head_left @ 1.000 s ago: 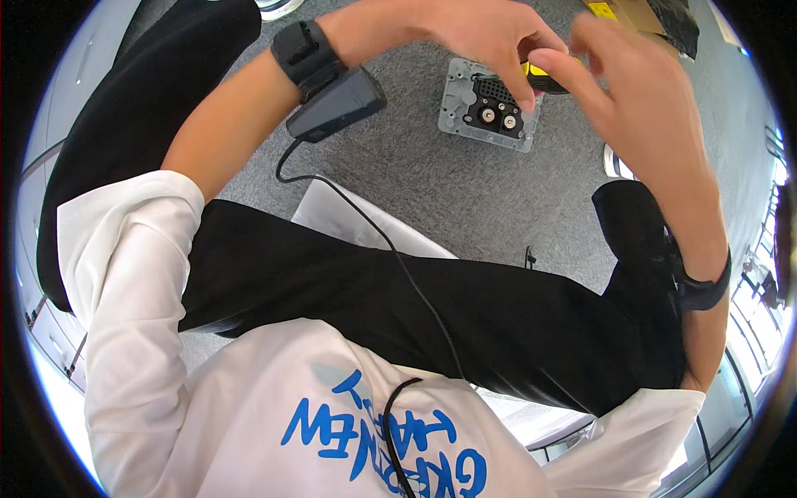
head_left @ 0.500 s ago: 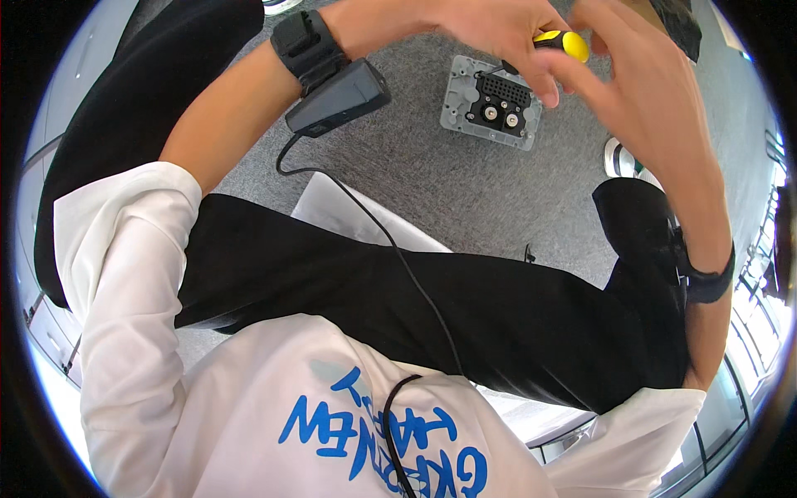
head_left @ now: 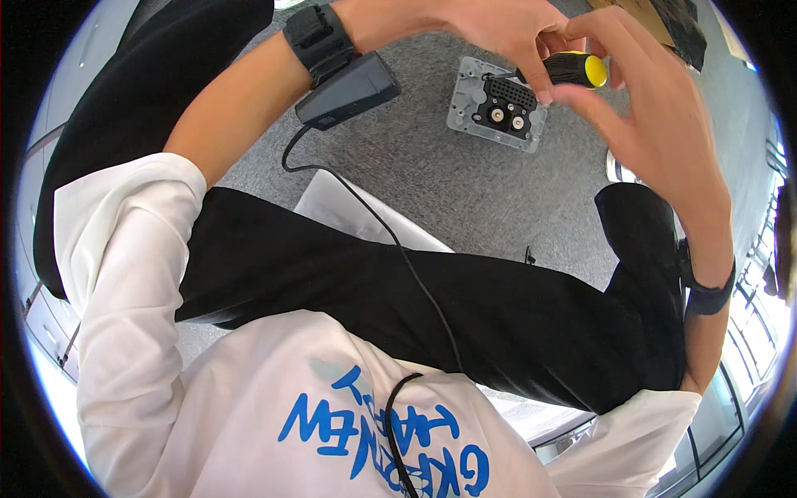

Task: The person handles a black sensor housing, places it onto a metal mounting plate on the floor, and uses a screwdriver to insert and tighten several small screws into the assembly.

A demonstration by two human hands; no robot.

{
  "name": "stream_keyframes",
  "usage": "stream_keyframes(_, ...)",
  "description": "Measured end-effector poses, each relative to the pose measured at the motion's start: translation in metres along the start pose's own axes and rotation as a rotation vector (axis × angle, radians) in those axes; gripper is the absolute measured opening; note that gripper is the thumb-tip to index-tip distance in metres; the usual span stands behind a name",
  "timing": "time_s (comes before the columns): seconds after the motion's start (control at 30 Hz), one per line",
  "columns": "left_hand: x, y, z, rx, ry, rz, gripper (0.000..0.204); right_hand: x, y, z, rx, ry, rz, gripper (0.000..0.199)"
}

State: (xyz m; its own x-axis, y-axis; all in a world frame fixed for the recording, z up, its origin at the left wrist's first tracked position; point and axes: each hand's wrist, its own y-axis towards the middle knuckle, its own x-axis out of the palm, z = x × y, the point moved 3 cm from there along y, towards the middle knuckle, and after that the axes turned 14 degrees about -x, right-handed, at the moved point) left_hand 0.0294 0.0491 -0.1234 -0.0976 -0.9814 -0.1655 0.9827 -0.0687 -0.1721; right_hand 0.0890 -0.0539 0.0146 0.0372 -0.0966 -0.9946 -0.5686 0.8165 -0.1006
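Left hand (head_left: 490,29) is pinching the screwdriver (head_left: 569,70) by its black grip, fingers curled tight around it. Right hand (head_left: 656,116) is hovering just beside the yellow end, fingers spread loosely, fingertips brushing the handle, not clamping anything. The screwdriver is lying roughly level above the grey plate (head_left: 496,105), which is resting on the carpet (head_left: 432,174). A black wrist unit (head_left: 347,90) is hanging off the left forearm, cable trailing down.
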Motion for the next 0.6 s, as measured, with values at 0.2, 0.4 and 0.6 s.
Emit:
stream_keyframes(0.2, 0.003, 0.007, -0.004, 0.054, -0.103, -0.110, 0.036, 0.031, -0.023, 0.042, -0.051, 0.059, 0.056, 0.033)
stream_keyframes(0.4, 0.007, 0.003, -0.010, -0.053, -0.057, -0.050, 0.023, 0.036, -0.024, 0.038, 0.060, -0.110, -0.016, 0.034)
stream_keyframes(0.6, -0.001, -0.008, -0.004, -0.193, 0.083, 0.011, 0.021, 0.034, -0.026, 0.036, -0.110, 0.104, 0.134, 0.039)
